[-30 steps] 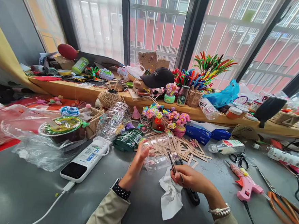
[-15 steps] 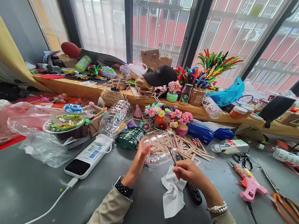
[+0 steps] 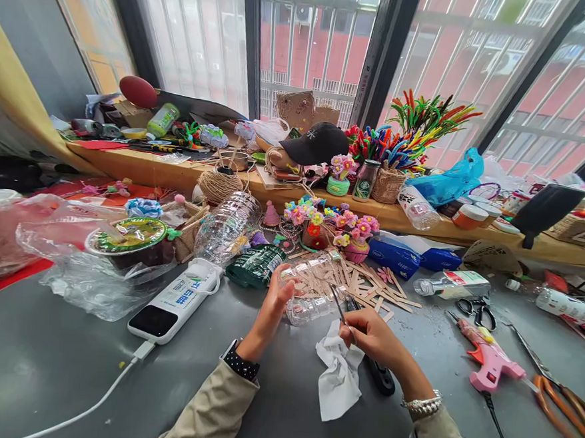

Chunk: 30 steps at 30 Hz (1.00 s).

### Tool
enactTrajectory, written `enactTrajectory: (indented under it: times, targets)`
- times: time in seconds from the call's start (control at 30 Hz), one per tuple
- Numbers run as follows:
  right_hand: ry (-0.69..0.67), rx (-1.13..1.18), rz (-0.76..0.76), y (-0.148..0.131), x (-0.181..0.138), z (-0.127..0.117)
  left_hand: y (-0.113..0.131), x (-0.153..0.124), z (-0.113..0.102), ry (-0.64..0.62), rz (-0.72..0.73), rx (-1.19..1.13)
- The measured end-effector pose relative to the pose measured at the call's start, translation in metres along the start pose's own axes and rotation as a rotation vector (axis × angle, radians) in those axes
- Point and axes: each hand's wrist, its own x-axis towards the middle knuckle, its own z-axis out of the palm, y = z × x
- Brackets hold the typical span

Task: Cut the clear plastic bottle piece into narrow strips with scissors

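Observation:
My left hand (image 3: 272,306) is wrapped around the left end of a clear ribbed plastic bottle (image 3: 311,307), which lies on its side just above the table. My right hand (image 3: 367,334) is closed on a small pair of scissors (image 3: 337,303). Their slim metal blades point up and left and meet the bottle's right, cut-looking end. My fingers cover the scissor handles. Under my right wrist lie a crumpled white tissue (image 3: 339,379) and a black-handled tool (image 3: 381,377). Wooden craft sticks (image 3: 375,285) are spread behind the bottle and show through it.
To the left, a white power bank (image 3: 173,304) has a cable plugged in. Beyond it stand a green bottle piece (image 3: 255,266) and another clear bottle (image 3: 229,224). A pink glue gun (image 3: 493,363), pliers (image 3: 476,312) and large orange-handled scissors (image 3: 555,391) lie on the right.
The view has shifted very slightly. Both hands, the bottle and the scissors keep nearly the same places.

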Motion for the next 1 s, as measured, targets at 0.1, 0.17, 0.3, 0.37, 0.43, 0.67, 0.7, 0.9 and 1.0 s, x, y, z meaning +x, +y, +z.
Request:
enactTrajectory:
  times: [0.1,0.17,0.3,0.37,0.43,0.67,0.7,0.9,1.0]
  targets:
    - [-0.008,-0.018,-0.011,0.001,0.0,0.0,0.0,0.0,0.001,-0.006,-0.02,-0.005]
    - [0.008,-0.037,-0.006,0.001,0.001,0.0,-0.001,0.001,0.001,0.002,-0.022,-0.008]
    - [0.056,-0.062,-0.001,0.0,0.003,0.002,-0.002,0.003,0.0,0.008,-0.003,-0.003]
    - [0.066,-0.061,0.01,-0.002,0.004,0.002,-0.003,0.003,-0.001,0.002,-0.003,0.0]
    - [0.067,-0.057,0.024,-0.002,0.004,0.002,-0.003,0.003,-0.001,0.0,-0.001,0.008]
    - [-0.009,0.051,0.058,0.004,-0.001,-0.002,-0.001,-0.001,0.002,-0.005,0.095,-0.016]
    - [-0.05,0.089,0.071,0.003,-0.002,-0.002,-0.001,-0.001,0.003,-0.014,0.11,-0.023]
    - [-0.147,0.077,0.045,-0.012,-0.006,-0.012,-0.001,-0.003,0.005,-0.051,0.117,-0.058]
    - [-0.089,-0.127,0.015,-0.017,-0.006,-0.015,0.0,-0.004,0.005,-0.035,0.096,-0.059]
